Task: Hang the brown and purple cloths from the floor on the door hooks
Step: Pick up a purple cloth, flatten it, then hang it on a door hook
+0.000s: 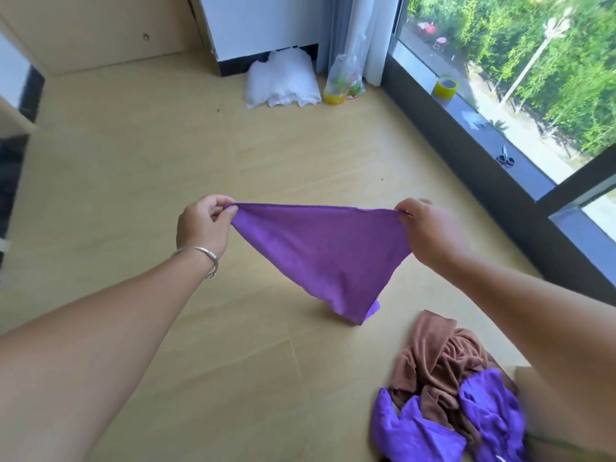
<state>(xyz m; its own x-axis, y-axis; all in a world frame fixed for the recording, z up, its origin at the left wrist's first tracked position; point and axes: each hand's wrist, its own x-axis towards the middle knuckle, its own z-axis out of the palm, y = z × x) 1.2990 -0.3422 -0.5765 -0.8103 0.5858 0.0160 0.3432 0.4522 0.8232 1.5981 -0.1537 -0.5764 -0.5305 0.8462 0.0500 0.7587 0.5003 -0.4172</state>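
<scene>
The left hand [203,225] and right hand [430,231] each pinch a top corner of a purple cloth [323,255], stretched between them above the floor [133,168]. A heap of brown and purple cloths [456,395] lies near right on the floor. Far off, a white bag [280,78] and tape roll [334,96] sit by the curtain [356,31]; another tape roll [446,86] and scissors [505,158] rest on the window sill [520,161] at right.

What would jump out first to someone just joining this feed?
The purple cloth stretched in mid-air at frame centre, its top corners pinched by the left hand and right hand, its bottom tip hanging just over the wooden floor. Next, the heap of brown and purple cloths on the floor at lower right. Then the big window on the right, a yellow tape roll on its sill.
</scene>
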